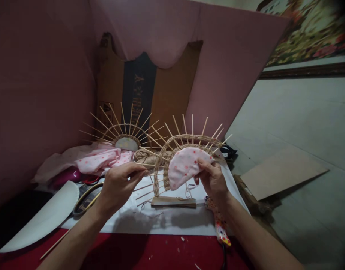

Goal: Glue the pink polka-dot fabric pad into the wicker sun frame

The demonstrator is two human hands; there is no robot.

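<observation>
My right hand [213, 178] grips the straight lower edge of a half-round fan-shaped piece, thumb on its pink dotted fabric centre [186, 165]. Woven twine bands [164, 150] arch around that centre, and thin wooden sticks [192, 127] radiate outward through them. At the piece's left side, my left hand [122, 187] is closed in a pinch close to the stick ends; what lies between its fingertips is too small to make out. Behind stands a similar stick-and-twine piece [126, 143] with a pale half-round centre. A ball of twine [150, 157] sits between the two pieces.
On the white sheet [127, 221] lie a cardboard strip [174, 202] and a corded tool with a patterned handle [219, 221]. Pink fabric [102, 159], a roll of tape [88, 198] and a white half-disc [45, 221] are at left. A cardboard box [169, 90] stands behind.
</observation>
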